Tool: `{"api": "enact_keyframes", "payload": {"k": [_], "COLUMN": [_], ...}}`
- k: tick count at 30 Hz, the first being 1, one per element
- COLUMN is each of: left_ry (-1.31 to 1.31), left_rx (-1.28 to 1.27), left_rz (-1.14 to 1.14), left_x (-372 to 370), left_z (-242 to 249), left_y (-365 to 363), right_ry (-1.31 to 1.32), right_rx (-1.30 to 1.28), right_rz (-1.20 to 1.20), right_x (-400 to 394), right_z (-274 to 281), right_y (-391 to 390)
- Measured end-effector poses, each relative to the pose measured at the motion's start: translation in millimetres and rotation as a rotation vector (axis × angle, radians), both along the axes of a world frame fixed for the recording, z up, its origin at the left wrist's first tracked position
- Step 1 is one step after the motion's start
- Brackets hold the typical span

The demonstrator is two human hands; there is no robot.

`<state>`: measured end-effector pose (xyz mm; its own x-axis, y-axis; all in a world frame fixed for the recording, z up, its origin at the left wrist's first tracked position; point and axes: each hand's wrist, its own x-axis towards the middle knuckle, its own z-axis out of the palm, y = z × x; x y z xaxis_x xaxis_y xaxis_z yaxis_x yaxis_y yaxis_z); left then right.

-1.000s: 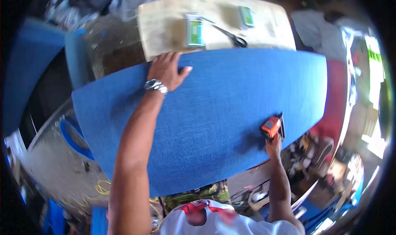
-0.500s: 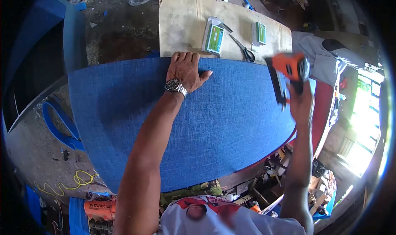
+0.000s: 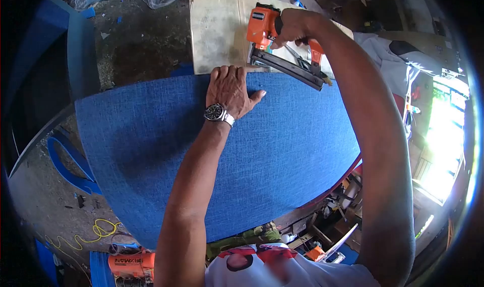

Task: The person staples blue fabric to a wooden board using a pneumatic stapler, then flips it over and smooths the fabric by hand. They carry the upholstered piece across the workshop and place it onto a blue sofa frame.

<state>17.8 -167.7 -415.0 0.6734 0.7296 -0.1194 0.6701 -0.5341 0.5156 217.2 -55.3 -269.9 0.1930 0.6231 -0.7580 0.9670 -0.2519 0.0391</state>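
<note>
A large blue fabric-covered panel lies across the bench in front of me. My left hand, with a metal watch at the wrist, presses flat on the panel's far edge, fingers spread. My right hand grips an orange staple gun just beyond that edge, its black magazine slanting to the right, nose close to my left fingers.
A pale board lies behind the panel, with scissors partly hidden by the staple gun. Blue foam pieces and a yellow cord lie on the floor at left. Another orange tool sits at the bottom left. Clutter fills the right side.
My right hand has swung the staple gun from the panel's right side up and left to the far edge beside my left hand. The left hand stayed pressed on the fabric.
</note>
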Motion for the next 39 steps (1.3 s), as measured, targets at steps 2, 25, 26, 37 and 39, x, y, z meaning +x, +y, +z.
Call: {"api": "enact_keyframes", "payload": {"k": [2,25,26,37,39], "left_ry": [-0.002,-0.255,-0.301,0.025,0.137], "left_rx": [-0.011,0.167,0.214,-0.105,-0.18], "left_rz": [0.007,0.098,0.1,-0.142,-0.134], "left_x": [0,-1,-5,-286,-310], "left_z": [-1,0,-2,34,40], "left_y": [-1,-4,-5,-325,-370], "right_ry": [-0.038,0.223,0.16,-0.129,-0.158], "right_rx": [-0.064,0.448,0.453,0.683,0.613], "right_rz": [0.019,-0.083,-0.259,-0.136,-0.097], "right_x": [-1,27,12,-40,-65], "right_z": [-12,33,37,-63,-39], "right_y": [8,-176,-205,-443,-439]}}
